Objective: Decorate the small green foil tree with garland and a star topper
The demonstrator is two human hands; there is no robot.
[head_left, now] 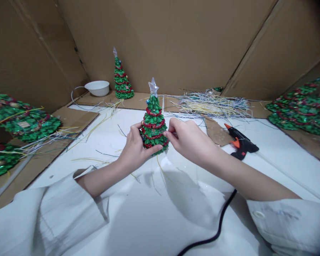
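Note:
A small green Christmas tree [153, 122] with red garlands and a clear star on top stands upright on the white board [138, 220]. Around its lower left side my left hand [138, 145] is closed, thumb across the front near the base. At the tree's right side, my right hand [185, 137] has thumb and forefinger pinched together close to the branches; whatever is between the fingertips is too small to make out. Thin yellow and green wires [161, 165] lie on the board around the base.
A black glue gun [241, 140] with an orange nozzle lies at right, and a black cable [221, 224] runs along the front. Behind are a wire bundle [213, 105], a white bowl [97, 88] and another tree [122, 81]. More trees [298, 106] stand at both sides.

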